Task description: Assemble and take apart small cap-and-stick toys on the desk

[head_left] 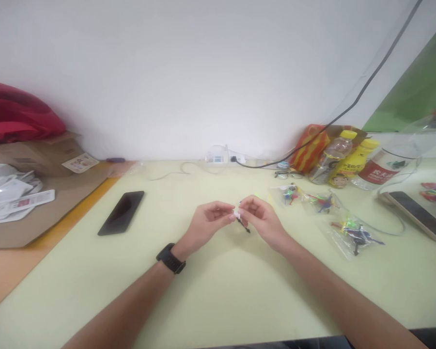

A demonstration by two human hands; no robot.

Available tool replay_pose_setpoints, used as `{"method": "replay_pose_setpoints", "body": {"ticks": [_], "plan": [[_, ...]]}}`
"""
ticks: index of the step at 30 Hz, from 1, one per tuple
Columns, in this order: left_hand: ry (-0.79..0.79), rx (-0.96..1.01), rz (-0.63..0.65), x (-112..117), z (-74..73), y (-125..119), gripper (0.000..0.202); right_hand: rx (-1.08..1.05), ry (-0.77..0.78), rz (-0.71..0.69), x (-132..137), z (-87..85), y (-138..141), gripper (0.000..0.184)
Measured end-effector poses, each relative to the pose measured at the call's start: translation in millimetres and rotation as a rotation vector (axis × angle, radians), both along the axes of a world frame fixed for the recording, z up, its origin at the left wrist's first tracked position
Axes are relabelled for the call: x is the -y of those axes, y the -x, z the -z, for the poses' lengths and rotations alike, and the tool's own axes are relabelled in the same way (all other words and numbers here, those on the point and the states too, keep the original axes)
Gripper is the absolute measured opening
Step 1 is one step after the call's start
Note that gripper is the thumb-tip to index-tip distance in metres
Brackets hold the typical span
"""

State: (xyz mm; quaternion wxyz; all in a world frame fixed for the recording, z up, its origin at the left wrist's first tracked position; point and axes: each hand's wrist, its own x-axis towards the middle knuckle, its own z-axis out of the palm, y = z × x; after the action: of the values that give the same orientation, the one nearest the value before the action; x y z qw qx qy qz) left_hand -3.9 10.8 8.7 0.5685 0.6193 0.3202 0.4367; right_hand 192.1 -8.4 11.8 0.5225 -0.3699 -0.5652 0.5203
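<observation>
My left hand (207,220) and my right hand (259,218) meet over the middle of the pale green table (218,291). Both pinch one small white and black piece (240,219) between their fingertips, with a thin dark tip pointing down toward the table. The piece is too small to name. A black watch (171,259) sits on my left wrist. Clear plastic bags of small coloured parts (352,232) lie to the right of my right hand.
A black phone (121,212) lies left of my hands. Bottles (349,162) and glasses (288,173) stand at the back right, a second phone (417,213) at the far right. Cardboard (36,155), papers (10,194) and red cloth (14,111) fill the left.
</observation>
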Motion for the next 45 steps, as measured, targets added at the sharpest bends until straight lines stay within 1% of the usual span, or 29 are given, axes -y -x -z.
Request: {"method": "replay_pose_setpoints", "body": {"ticks": [3, 7, 9, 12, 13, 14, 16, 17, 19, 20, 22, 24, 28, 33, 36, 38, 41, 45], "plan": [[0.004, 0.001, 0.020, -0.3, 0.0, 0.9, 0.027, 0.010, -0.003, 0.017, -1.1, 1.6, -1.3, 0.035], [0.029, 0.024, -0.029, -4.5, 3.3, 3.6, 0.029, 0.016, -0.029, 0.097, 0.5, -0.3, -2.3, 0.035], [0.044, 0.040, -0.055, -7.0, 5.8, 4.8, 0.030, 0.004, -0.046, 0.140, 2.1, -1.3, -1.6, 0.044], [0.064, 0.047, -0.084, -9.6, 8.4, 5.8, 0.031, -0.025, -0.051, 0.154, 4.6, -0.8, 0.7, 0.062], [0.069, 0.047, -0.087, -10.0, 8.9, 5.9, 0.032, -0.036, -0.052, 0.154, 5.1, -0.1, 1.2, 0.062], [0.074, 0.047, -0.089, -10.1, 9.1, 5.9, 0.032, -0.041, -0.050, 0.153, 5.3, 0.7, 1.2, 0.056], [0.076, 0.044, -0.094, -10.1, 9.0, 5.8, 0.032, -0.022, -0.031, 0.090, 5.0, 2.2, -0.4, 0.029], [0.074, 0.044, -0.101, -10.0, 8.9, 5.7, 0.032, -0.008, -0.019, 0.031, 4.4, 2.7, -2.0, 0.032], [0.066, 0.048, -0.118, -9.9, 8.8, 5.5, 0.031, 0.009, 0.004, -0.089, 2.8, 2.9, -5.8, 0.061], [0.064, 0.051, -0.127, -10.0, 9.0, 5.4, 0.031, 0.004, 0.011, -0.124, 2.0, 2.6, -7.5, 0.068], [0.065, 0.055, -0.138, -10.3, 9.3, 5.2, 0.031, -0.015, 0.023, -0.111, 0.9, 1.0, -9.6, 0.071], [0.071, 0.054, -0.139, -10.5, 9.5, 4.8, 0.032, -0.017, 0.042, -0.069, 0.7, -1.3, -9.5, 0.067], [0.114, 0.082, -0.126, -10.6, 7.2, 4.3, 0.032, -0.021, 0.064, -0.013, 1.9, -4.1, -6.4, 0.051], [0.242, 0.252, -0.048, -13.6, 0.1, 7.9, 0.027, -0.017, 0.059, -0.005, 2.3, -2.8, -5.0, 0.046], [0.317, 0.359, -0.070, -16.6, -2.7, 11.3, 0.024, -0.008, 0.046, 0.008, 2.3, -3.5, -4.8, 0.041], [0.352, 0.398, -0.080, -18.3, -3.4, 13.0, 0.025, 0.012, 0.048, 0.027, 2.2, -4.4, -4.2, 0.038], [0.352, 0.396, -0.091, -20.0, -2.8, 14.6, 0.027, 0.018, 0.053, 0.063, 1.1, -4.2, -3.6, 0.037], [0.343, 0.368, -0.058, -19.5, -0.7, 15.0, 0.026, -0.026, -0.001, 0.100, -1.4, 0.3, -4.4, 0.026]]}}
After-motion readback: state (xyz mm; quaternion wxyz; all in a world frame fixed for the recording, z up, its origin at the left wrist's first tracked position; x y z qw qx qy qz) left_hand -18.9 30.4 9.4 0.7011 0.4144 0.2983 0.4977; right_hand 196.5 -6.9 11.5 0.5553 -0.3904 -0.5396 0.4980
